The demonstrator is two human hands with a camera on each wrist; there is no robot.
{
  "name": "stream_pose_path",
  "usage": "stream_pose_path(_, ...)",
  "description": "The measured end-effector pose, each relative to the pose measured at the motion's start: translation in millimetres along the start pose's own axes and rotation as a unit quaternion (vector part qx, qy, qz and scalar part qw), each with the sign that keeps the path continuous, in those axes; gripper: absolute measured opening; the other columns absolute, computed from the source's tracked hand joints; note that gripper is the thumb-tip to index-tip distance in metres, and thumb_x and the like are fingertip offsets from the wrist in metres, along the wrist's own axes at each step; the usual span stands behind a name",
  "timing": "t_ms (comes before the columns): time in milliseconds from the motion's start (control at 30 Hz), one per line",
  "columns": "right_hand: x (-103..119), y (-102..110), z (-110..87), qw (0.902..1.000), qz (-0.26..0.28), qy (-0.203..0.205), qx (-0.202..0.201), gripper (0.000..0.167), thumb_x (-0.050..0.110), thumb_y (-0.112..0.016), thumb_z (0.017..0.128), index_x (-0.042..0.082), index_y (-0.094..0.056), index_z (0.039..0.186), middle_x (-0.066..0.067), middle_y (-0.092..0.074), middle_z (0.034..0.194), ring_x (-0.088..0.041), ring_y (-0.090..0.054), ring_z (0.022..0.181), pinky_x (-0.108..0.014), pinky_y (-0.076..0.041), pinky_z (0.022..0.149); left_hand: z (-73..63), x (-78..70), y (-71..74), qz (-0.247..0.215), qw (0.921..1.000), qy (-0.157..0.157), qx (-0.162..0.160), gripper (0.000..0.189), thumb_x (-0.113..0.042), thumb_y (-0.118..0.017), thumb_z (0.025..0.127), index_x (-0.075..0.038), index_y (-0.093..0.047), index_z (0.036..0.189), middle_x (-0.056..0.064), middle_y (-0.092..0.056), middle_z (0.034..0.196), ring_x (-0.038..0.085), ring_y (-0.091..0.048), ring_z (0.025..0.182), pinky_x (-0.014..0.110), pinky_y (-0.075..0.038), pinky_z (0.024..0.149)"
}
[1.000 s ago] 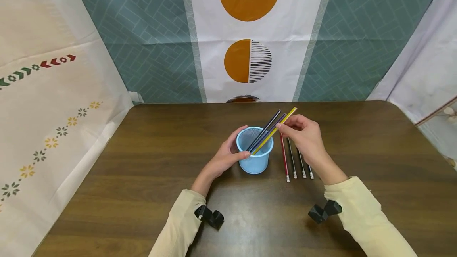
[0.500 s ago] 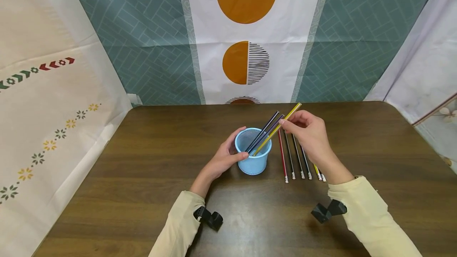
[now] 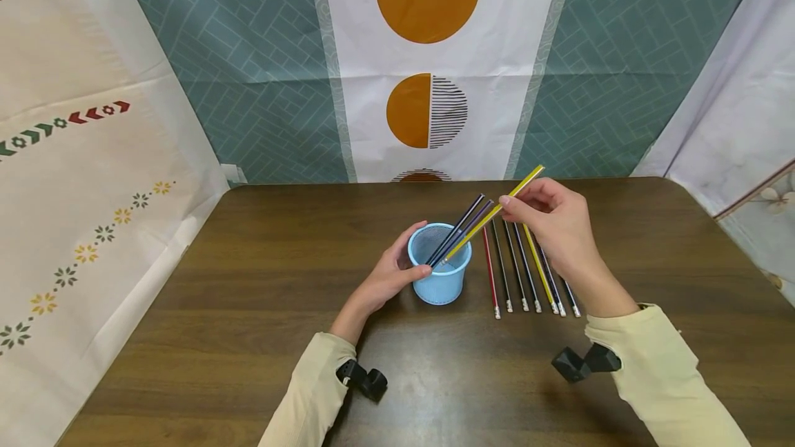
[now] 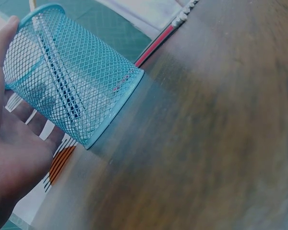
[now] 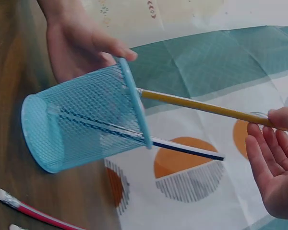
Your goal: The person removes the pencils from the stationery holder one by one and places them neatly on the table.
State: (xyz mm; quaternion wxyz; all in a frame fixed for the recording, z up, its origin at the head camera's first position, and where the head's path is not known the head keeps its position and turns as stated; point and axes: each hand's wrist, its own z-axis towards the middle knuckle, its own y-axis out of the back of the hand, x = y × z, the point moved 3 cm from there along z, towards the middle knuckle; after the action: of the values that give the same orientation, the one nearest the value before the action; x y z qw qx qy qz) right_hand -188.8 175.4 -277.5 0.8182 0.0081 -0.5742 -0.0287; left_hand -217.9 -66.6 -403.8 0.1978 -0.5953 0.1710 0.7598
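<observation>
My left hand point(image 3: 388, 274) grips a light blue mesh pencil cup point(image 3: 437, 290) from its left side, thumb over the near rim. Inside, a black pencil point(image 3: 459, 224) and a purple pencil point(image 3: 475, 219) lean towards the far right. Between thumb and fingers, my right hand point(image 3: 555, 226) pinches a yellow pencil point(image 3: 478, 228) near its upper end. That pencil slants down to the left, and its eraser end is right at the cup's rim in the right wrist view, where the cup's mesh wall point(image 5: 86, 122) shows the leaning pencils through it.
To the right of the cup, several pencils lie in a row on the brown wooden table, eraser ends towards me. A red pencil point(image 3: 490, 267) is leftmost, and a yellow pencil point(image 3: 540, 267) lies among dark ones. Patterned cloth point(image 3: 273, 88) hangs behind the table's far edge.
My right hand has moved up and to the right, drawing the yellow pencil mostly out of the cup. More of the pencil row has come into sight. My left hand and the cup have barely moved.
</observation>
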Motion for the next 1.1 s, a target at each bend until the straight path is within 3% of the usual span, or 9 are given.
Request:
stream_pose_path(200, 9, 2, 0.0, 0.9977, 0.047, 0.048, -0.011, 0.012, -0.007, -0.068, 0.085, 0.003, -0.063, 0.089, -0.004, -0.066, 0.08, -0.013, -0.066, 0.068, -0.027, -0.055, 0.067, -1.0, -1.6, -0.2, 0.002, 1.0, 0.002, -0.002, 0.086, -0.031, -0.076, 0.085, -0.007, -0.027, 0.152, 0.019, -0.04, 0.143, 0.03, -0.038, 0.131, 0.044, -0.03, 0.107)
stream_pose_path(433, 15, 7, 0.0, 0.9958, -0.016, 0.086, -0.026, 0.014, -0.005, -0.064, 0.089, 0.006, -0.062, 0.097, -0.002, -0.064, 0.084, -0.01, -0.064, 0.07, -0.022, -0.054, 0.066, -0.9, -1.9, -0.4, 0.0, 1.0, -0.004, -0.004, 0.09, -0.037, -0.077, 0.083, -0.004, -0.027, 0.151, 0.02, -0.04, 0.142, 0.032, -0.039, 0.13, 0.047, -0.031, 0.106)
stream_pose_path(733, 6, 13, 1.8, 0.9929, -0.097, 0.062, -0.031, 0.012, -0.002, -0.063, 0.092, 0.0, -0.061, 0.103, 0.007, -0.062, 0.085, -0.006, -0.06, 0.07, -0.017, -0.051, 0.064, -0.1, 0.6, -0.4, 0.003, 1.0, -0.004, -0.005, 0.092, -0.041, -0.077, 0.082, -0.005, -0.027, 0.151, 0.019, -0.041, 0.142, 0.031, -0.039, 0.13, 0.047, -0.03, 0.106)
stream_pose_path(900, -3, 19, 5.0, 0.9871, -0.149, 0.054, -0.026, 0.022, 0.002, -0.064, 0.092, -0.009, -0.059, 0.111, 0.011, -0.061, 0.085, -0.004, -0.058, 0.072, -0.016, -0.051, 0.065, 0.0, 0.4, -0.1, 0.003, 1.0, -0.002, -0.005, 0.091, -0.038, -0.077, 0.083, -0.005, -0.027, 0.151, 0.019, -0.041, 0.142, 0.03, -0.04, 0.129, 0.045, -0.032, 0.105)
stream_pose_path(1100, -14, 28, 9.7, 0.9821, -0.185, 0.028, -0.018, 0.026, 0.007, -0.063, 0.094, -0.007, -0.06, 0.115, 0.011, -0.059, 0.086, -0.005, -0.057, 0.076, -0.017, -0.051, 0.064, -0.2, 0.1, -0.9, -0.009, 0.9999, -0.009, 0.001, 0.088, -0.033, -0.076, 0.084, -0.004, -0.027, 0.151, 0.02, -0.04, 0.142, 0.032, -0.04, 0.129, 0.044, -0.032, 0.105)
